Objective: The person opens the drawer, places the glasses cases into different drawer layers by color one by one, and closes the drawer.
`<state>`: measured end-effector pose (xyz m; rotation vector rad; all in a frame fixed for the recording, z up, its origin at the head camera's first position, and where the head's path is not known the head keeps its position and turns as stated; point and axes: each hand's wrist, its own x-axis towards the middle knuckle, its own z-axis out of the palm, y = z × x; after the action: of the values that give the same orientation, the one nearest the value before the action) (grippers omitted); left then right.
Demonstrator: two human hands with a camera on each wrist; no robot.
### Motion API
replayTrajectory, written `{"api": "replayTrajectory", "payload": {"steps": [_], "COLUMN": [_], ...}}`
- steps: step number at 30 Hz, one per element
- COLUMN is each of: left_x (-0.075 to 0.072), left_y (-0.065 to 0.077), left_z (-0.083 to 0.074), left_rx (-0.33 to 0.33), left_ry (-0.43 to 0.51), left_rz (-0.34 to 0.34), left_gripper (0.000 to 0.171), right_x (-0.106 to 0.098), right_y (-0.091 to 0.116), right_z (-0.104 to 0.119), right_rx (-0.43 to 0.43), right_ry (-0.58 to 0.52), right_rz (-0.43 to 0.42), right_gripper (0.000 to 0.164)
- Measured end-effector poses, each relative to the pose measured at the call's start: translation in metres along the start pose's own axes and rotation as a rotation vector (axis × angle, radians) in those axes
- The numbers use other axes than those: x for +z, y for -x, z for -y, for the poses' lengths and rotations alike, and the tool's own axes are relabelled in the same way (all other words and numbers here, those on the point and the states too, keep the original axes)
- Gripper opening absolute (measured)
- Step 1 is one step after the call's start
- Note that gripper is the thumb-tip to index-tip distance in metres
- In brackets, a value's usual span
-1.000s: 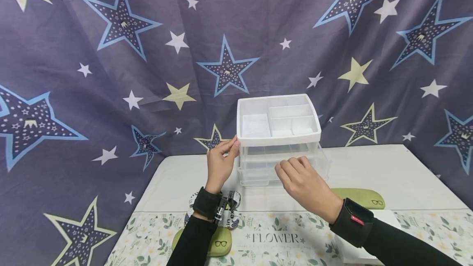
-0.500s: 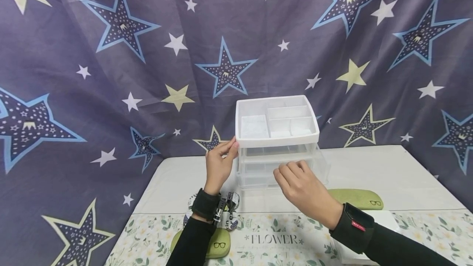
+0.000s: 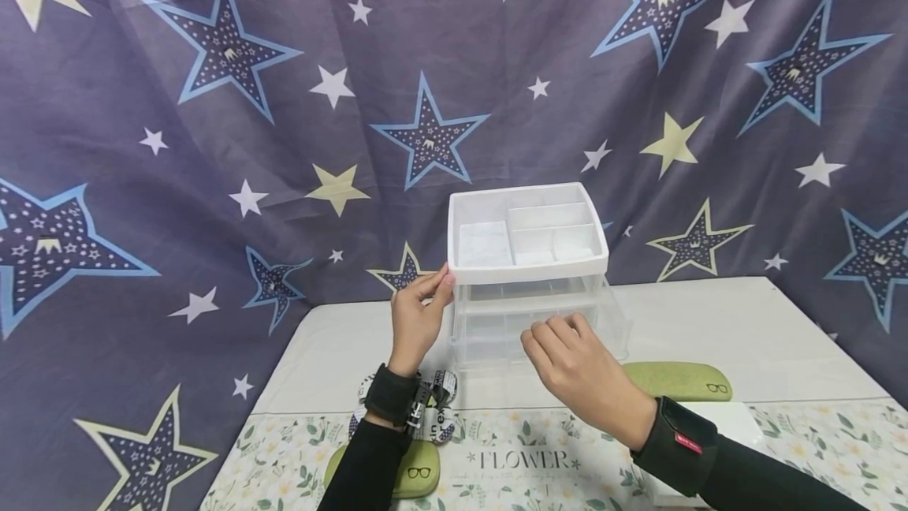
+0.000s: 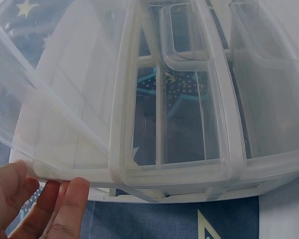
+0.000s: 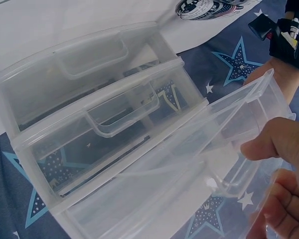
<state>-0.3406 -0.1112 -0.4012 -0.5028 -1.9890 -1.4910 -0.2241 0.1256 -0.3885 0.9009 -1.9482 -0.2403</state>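
A white-topped plastic drawer organizer (image 3: 528, 270) with clear drawers stands on the table, with a divided tray on top. My left hand (image 3: 417, 326) holds its top left corner between thumb and fingers; in the left wrist view the fingertips (image 4: 74, 191) press the white frame edge. In front of the organizer, my right hand (image 3: 578, 369) grips the front of the top clear drawer (image 5: 234, 179). This drawer is pulled part way out, as the right wrist view shows, with the thumb (image 5: 259, 144) by its handle cutout. Below it, the lower drawers (image 5: 109, 112) are in the frame.
A green glasses case (image 3: 677, 381) lies behind the right forearm, and another green case (image 3: 418, 471) beside the left sleeve. A black-and-white printed item (image 3: 440, 416) sits by the left wrist. Under the right wrist is a flat white item (image 3: 738, 424). A starry curtain (image 3: 426, 38) hangs behind.
My right hand has come slightly toward me and down, away from the organizer. The left hand keeps its place at the corner. The head view has shifted a little.
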Motion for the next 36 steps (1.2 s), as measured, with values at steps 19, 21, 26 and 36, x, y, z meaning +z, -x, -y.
{"api": "replayTrajectory", "payload": {"steps": [19, 21, 26, 36], "left_x": [-0.001, -0.001, -0.001, 0.001], "left_y": [-0.001, -0.001, -0.001, -0.002], "left_z": [0.016, 0.015, 0.015, 0.017], "left_rx": [0.021, 0.019, 0.013, 0.015], "left_ry": [0.017, 0.005, -0.008, 0.032], "left_rz": [0.020, 0.023, 0.026, 0.006], "left_gripper": [0.033, 0.034, 0.034, 0.029], "right_x": [-0.007, -0.008, -0.006, -0.010], "right_y": [0.002, 0.003, 0.005, 0.011], "right_z": [0.005, 0.005, 0.005, 0.006], "right_rx": [0.008, 0.008, 0.009, 0.024], "right_ry": [-0.005, -0.004, -0.004, -0.048], "right_rz": [-0.008, -0.004, -0.010, 0.034], "right_gripper": [0.033, 0.033, 0.031, 0.034]}}
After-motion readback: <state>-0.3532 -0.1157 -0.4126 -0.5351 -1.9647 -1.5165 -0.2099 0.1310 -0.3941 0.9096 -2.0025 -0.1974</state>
